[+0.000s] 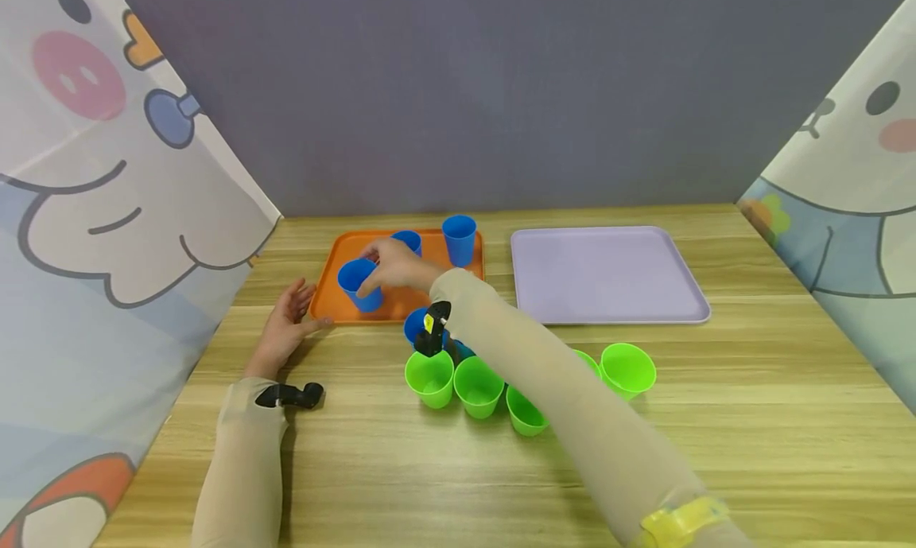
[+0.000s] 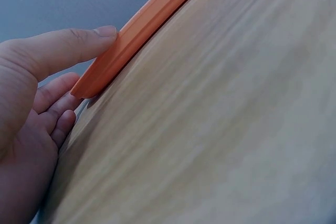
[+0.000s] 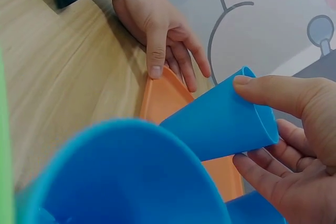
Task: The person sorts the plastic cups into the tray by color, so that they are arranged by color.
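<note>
My right hand [image 1: 386, 266] grips a blue cup [image 1: 358, 284] by its rim over the front left of the orange tray [image 1: 325, 293]; the right wrist view shows thumb and fingers [image 3: 273, 95] round that blue cup [image 3: 226, 121]. Two more blue cups [image 1: 459, 239] stand at the tray's back. My left hand [image 1: 286, 325] lies on the table with straight fingers, its thumb [image 2: 68, 45] pressed against the orange tray's corner [image 2: 121, 51]. Another blue cup [image 1: 417, 325] stands on the table just in front of the tray.
Several green cups [image 1: 429, 378] cluster on the wooden table [image 1: 751, 421] under my right forearm. A lilac tray [image 1: 604, 274] lies to the right of the orange one. Printed curtains close both sides and a grey wall the back.
</note>
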Demonstrator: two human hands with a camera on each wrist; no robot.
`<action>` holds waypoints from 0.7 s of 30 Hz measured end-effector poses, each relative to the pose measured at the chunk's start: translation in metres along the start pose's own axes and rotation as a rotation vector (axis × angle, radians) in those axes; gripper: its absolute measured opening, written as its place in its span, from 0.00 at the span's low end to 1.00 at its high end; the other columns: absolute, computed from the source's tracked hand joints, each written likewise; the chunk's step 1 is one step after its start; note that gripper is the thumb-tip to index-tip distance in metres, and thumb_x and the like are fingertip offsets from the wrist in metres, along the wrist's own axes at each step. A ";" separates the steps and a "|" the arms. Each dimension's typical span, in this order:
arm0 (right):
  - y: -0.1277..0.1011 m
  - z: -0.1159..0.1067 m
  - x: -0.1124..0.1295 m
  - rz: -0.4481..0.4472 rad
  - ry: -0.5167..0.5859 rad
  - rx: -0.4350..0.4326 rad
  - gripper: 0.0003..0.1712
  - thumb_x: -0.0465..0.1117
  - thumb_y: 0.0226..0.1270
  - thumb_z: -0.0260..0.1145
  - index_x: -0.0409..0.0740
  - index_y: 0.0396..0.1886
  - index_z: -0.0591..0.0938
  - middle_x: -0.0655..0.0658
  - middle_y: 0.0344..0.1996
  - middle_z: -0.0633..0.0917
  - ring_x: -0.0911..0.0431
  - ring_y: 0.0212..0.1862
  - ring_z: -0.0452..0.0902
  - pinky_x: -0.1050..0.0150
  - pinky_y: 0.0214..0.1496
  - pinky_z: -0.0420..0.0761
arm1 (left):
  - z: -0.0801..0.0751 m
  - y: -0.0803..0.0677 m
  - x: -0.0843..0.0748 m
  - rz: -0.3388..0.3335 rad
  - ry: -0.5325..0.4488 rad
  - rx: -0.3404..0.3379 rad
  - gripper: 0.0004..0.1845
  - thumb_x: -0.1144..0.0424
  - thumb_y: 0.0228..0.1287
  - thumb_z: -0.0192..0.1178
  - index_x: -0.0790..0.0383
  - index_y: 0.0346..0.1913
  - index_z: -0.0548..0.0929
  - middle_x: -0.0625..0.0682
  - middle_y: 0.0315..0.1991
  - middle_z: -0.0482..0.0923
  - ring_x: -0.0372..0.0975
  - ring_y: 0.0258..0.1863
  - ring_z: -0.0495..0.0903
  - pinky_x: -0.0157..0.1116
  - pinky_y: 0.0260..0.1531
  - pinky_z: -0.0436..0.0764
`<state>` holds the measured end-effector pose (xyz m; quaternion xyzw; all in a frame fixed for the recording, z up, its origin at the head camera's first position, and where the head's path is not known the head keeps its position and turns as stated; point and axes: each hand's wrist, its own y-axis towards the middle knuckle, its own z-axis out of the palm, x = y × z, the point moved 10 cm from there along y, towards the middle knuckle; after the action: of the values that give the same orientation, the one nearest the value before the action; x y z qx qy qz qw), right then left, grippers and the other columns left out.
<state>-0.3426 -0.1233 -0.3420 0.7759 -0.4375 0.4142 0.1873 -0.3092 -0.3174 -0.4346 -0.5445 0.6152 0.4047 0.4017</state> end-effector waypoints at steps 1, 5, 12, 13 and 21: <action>0.000 0.002 0.000 0.000 -0.002 0.001 0.37 0.40 0.53 0.80 0.40 0.63 0.77 0.44 0.58 0.79 0.52 0.58 0.73 0.64 0.57 0.77 | 0.000 0.000 0.001 -0.001 0.001 0.000 0.53 0.75 0.61 0.67 0.68 0.79 0.40 0.68 0.76 0.51 0.61 0.73 0.53 0.58 0.71 0.53; 0.002 0.008 0.001 0.003 -0.011 0.005 0.37 0.41 0.53 0.80 0.39 0.63 0.77 0.44 0.57 0.79 0.53 0.57 0.73 0.65 0.56 0.77 | -0.001 0.000 0.002 -0.007 0.002 -0.003 0.53 0.75 0.61 0.67 0.68 0.79 0.41 0.68 0.76 0.50 0.60 0.74 0.52 0.57 0.72 0.52; 0.002 0.016 -0.002 0.036 -0.018 0.018 0.37 0.41 0.55 0.80 0.39 0.64 0.76 0.42 0.61 0.78 0.51 0.61 0.72 0.63 0.60 0.76 | -0.001 -0.002 -0.003 -0.001 -0.004 -0.004 0.51 0.75 0.62 0.66 0.69 0.78 0.41 0.68 0.76 0.51 0.60 0.74 0.52 0.57 0.72 0.53; 0.002 0.016 -0.002 0.039 -0.017 0.017 0.37 0.41 0.55 0.79 0.39 0.65 0.76 0.42 0.61 0.78 0.50 0.61 0.72 0.62 0.61 0.75 | 0.000 -0.002 -0.004 0.001 -0.005 -0.004 0.51 0.75 0.62 0.66 0.69 0.78 0.41 0.68 0.76 0.51 0.60 0.74 0.52 0.57 0.72 0.53; 0.001 0.018 -0.007 0.067 -0.016 0.042 0.38 0.46 0.59 0.77 0.43 0.68 0.73 0.42 0.61 0.76 0.51 0.59 0.72 0.60 0.60 0.75 | 0.000 -0.001 -0.002 0.015 0.000 -0.002 0.52 0.75 0.62 0.67 0.69 0.79 0.41 0.68 0.76 0.51 0.60 0.73 0.53 0.56 0.72 0.54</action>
<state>-0.3369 -0.1321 -0.3581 0.7678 -0.4559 0.4232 0.1534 -0.3078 -0.3169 -0.4329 -0.5402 0.6189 0.4083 0.3980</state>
